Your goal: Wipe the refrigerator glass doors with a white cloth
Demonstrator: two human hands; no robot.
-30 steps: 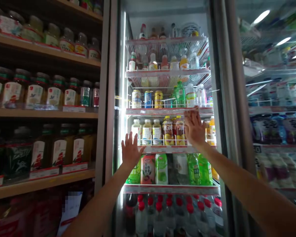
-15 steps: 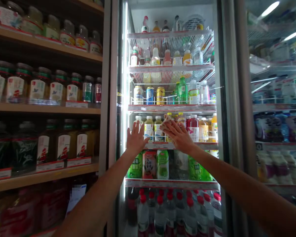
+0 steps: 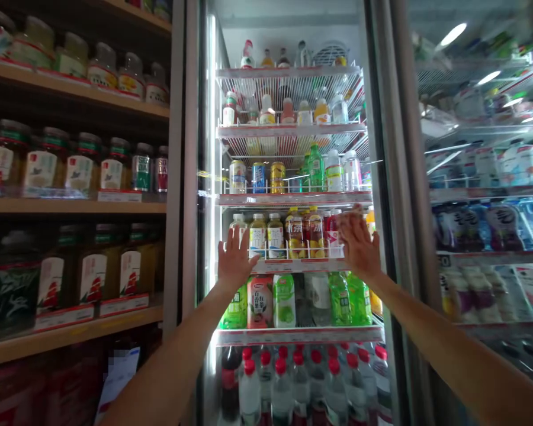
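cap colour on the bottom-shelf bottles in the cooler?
Red caps on the bottom-shelf bottles, seen best in the head view.

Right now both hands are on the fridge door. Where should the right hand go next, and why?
Probably slide the right hand leftward along the door, toward the left hand. It presses what looks like a pale cloth against the glass near the door's right edge, level with a row of bottles, while the left hand lies flat and spread farther left.

Your head camera looks forward and slightly down, close on the fridge (image 3: pixel 189 177); left hand (image 3: pixel 234 263) and right hand (image 3: pixel 359 245) enter from the bottom edge.
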